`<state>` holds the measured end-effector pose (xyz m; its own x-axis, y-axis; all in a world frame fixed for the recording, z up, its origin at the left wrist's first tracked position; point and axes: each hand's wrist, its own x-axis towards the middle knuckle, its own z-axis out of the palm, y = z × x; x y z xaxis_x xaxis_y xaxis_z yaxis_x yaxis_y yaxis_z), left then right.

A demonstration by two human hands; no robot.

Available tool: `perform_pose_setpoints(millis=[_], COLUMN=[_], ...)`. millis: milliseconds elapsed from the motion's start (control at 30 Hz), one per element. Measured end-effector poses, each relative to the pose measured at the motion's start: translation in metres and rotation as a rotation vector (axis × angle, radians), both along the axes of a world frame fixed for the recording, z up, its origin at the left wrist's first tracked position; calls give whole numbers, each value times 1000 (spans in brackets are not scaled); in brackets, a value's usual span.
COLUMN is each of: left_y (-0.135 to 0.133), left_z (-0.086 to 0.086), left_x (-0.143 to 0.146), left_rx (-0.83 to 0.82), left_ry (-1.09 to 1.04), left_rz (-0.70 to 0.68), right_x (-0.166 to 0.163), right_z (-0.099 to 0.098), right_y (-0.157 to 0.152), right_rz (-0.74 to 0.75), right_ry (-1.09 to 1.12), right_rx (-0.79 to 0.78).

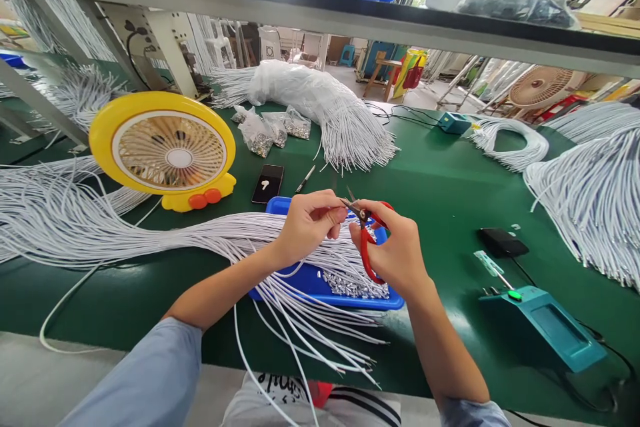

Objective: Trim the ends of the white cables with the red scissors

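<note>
My right hand grips red-handled pliers, jaws pointing up-left toward my left hand. My left hand pinches the end of a thin white cord at the plier jaws. Both hands hover over a blue tray that holds small metal tips and is crossed by a thick bundle of white cords running in from the left.
A yellow desk fan and a black phone stand behind the tray. Bags of metal parts and more cord bundles lie on the green table. A teal device sits at right. A shelf runs overhead.
</note>
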<state>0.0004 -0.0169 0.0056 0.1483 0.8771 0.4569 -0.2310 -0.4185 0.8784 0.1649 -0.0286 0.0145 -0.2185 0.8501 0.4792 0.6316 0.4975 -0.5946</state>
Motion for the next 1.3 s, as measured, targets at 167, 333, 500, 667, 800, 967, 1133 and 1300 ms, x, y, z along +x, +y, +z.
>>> perform_pose_setpoints(millis=[167, 333, 500, 667, 800, 967, 1133, 1300], left_y=[2, 1, 0, -1, -1, 7, 8, -5], left_z=[-3, -3, -5, -4, -2, -2, -2, 0], left_x=[1, 0, -1, -2, -3, -6, -6, -1], left_rx=[6, 0, 18, 74, 132, 32, 19, 26], left_ry=[-12, 22, 40, 65, 70, -21, -15, 122], left_rz=[2, 4, -7, -7, -11, 34, 67, -6], right_x=[0, 0, 1, 0, -2, 14, 25, 9], right_z=[0, -1, -1, -1, 0, 5, 11, 10], right_y=[0, -1, -1, -3, -6, 4, 7, -4], right_rz=[9, 36, 41, 54, 53, 19, -2, 74], right_ry=[11, 20, 19, 31, 42, 10, 365, 608], right_rx=[-5, -10, -13, -27, -9, -214, -196, -79])
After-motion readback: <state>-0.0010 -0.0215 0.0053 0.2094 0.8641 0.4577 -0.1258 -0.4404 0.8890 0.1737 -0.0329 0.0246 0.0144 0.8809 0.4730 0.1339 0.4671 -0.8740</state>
